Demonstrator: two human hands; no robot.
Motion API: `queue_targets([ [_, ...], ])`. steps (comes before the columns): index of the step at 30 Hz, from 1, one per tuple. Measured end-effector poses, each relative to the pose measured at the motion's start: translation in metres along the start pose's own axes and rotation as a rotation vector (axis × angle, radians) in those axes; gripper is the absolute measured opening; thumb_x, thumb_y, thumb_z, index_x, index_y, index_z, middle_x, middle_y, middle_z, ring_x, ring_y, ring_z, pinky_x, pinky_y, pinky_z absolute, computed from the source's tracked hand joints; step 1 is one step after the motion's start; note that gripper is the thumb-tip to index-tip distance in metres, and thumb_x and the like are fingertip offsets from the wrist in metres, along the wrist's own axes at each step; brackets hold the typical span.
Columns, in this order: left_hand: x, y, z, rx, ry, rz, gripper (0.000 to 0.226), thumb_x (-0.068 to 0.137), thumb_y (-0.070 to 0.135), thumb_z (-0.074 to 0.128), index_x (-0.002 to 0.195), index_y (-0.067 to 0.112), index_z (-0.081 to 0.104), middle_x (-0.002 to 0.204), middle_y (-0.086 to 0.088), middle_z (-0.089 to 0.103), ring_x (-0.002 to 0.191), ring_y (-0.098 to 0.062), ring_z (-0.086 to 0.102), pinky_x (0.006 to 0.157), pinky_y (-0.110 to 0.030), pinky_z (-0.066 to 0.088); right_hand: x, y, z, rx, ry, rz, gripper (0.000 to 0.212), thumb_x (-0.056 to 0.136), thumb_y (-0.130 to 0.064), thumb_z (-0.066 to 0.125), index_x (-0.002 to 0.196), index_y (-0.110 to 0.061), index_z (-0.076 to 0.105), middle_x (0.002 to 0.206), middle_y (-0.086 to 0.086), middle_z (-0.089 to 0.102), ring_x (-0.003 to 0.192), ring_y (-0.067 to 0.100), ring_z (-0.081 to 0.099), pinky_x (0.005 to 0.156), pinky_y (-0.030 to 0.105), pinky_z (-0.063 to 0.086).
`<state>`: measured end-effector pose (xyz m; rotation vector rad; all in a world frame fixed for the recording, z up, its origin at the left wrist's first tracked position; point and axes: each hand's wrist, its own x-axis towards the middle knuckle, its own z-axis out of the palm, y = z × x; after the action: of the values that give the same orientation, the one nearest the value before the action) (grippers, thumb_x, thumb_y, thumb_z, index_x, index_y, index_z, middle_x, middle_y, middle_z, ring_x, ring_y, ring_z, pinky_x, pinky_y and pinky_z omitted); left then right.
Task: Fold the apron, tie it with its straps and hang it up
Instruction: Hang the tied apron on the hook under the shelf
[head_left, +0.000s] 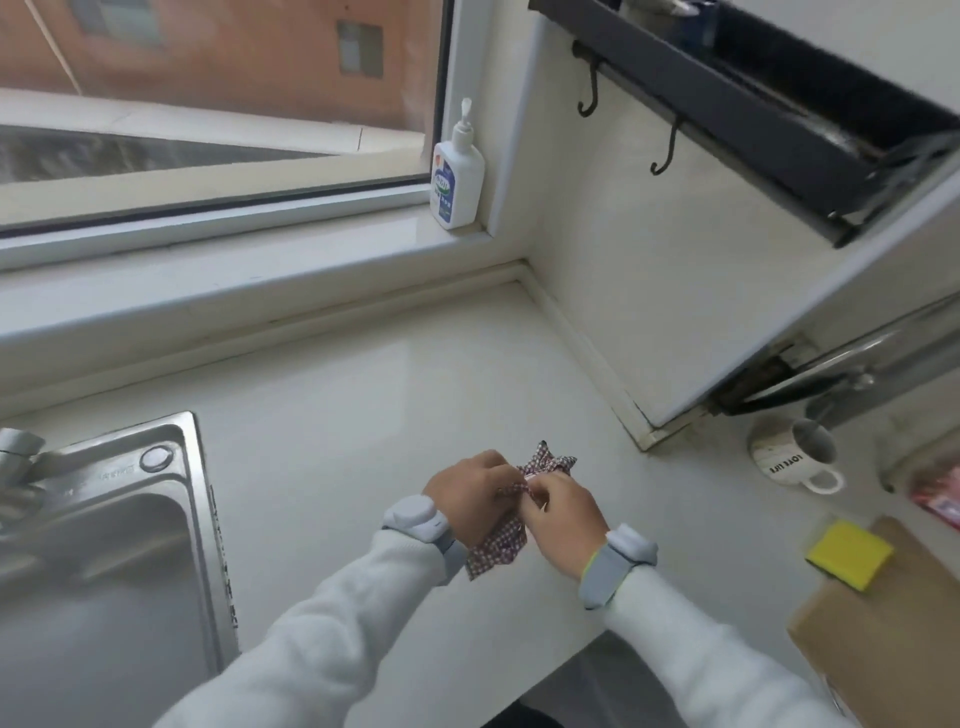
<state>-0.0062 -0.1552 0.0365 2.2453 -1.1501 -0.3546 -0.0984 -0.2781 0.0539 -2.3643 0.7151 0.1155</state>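
Note:
The apron (500, 546) is a small folded bundle of red-and-white checked cloth, held just above the white countertop (332, 415). My left hand (470, 496) grips its left side. My right hand (563, 512) pinches the cloth at the middle, where a bunched end (553, 462) sticks out to the upper right. Both hands touch each other over the bundle, and the straps are hidden among the fingers. Two black hooks (588, 85) (666, 150) hang from a dark rail on the wall above.
A steel sink (104, 545) fills the left. A soap pump bottle (457, 176) stands on the window sill. At the right are a white mug (797, 454), a yellow sponge (849, 556) and a brown board (893, 634). An open cabinet door (779, 291) juts out.

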Motion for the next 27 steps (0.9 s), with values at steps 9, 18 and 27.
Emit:
queue_targets([
  [9,0.137,0.054,-0.088,0.251,-0.042,0.289,0.02,0.09,0.024,0.051,0.102,0.017,0.064,0.104,-0.002,0.06,0.096,-0.023,0.059,0.07,-0.033,0.048,0.067,-0.032,-0.121,-0.083,0.221,-0.191,0.013,0.087,-0.018,0.059,0.074,-0.017,0.056,0.085,0.0,0.052,0.084,0.022,0.051,0.07,0.028,0.036],
  [18,0.234,0.071,-0.137,0.06,0.116,0.388,0.009,0.084,0.011,0.063,0.093,0.007,0.065,0.094,-0.012,0.062,0.087,-0.028,0.059,0.073,-0.027,0.042,0.134,-0.057,-0.201,-0.287,0.482,-0.362,0.011,0.091,-0.01,0.058,0.096,-0.003,0.064,0.09,0.015,0.068,0.082,0.036,0.06,0.071,0.042,0.047],
  [27,0.289,0.069,-0.153,0.234,0.15,0.317,0.021,0.08,0.024,0.056,0.097,0.011,0.058,0.094,-0.007,0.059,0.075,-0.028,0.059,0.06,-0.034,0.049,0.186,-0.068,-0.217,-0.194,0.558,-0.345,0.011,0.093,-0.014,0.058,0.096,-0.006,0.065,0.092,0.011,0.065,0.082,0.029,0.059,0.064,0.032,0.041],
])
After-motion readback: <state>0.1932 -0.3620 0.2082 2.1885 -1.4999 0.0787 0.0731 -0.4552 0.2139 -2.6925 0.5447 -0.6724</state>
